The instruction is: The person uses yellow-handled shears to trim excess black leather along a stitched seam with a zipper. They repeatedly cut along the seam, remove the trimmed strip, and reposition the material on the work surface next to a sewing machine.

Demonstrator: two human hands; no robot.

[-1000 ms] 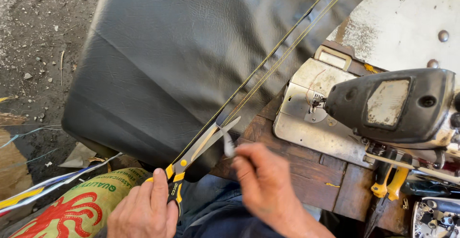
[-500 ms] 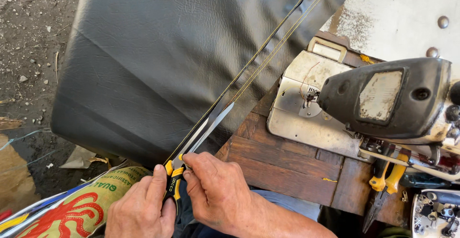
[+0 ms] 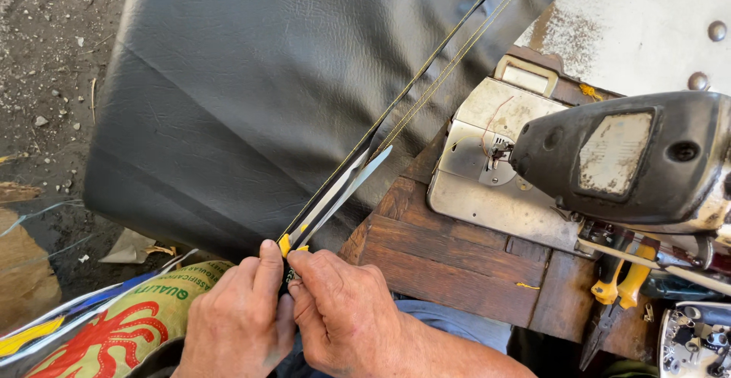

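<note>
At the bottom, near the body: two hands close together, left hand (image 3: 240, 321) and right hand (image 3: 343, 321), both pinched tight on the yellow handles of the scissors (image 3: 335, 195). Blades up and to the right from the grip, slightly apart, long and thin, lying along the stitched seam (image 3: 426, 81) of the black leather sheet (image 3: 251, 89). Same slant for blades and seam. Both hands equally near. On the right, an old sewing machine (image 3: 632, 157) on a wooden table (image 3: 449, 264). Bottom left, a printed sack (image 3: 129, 325).
</note>
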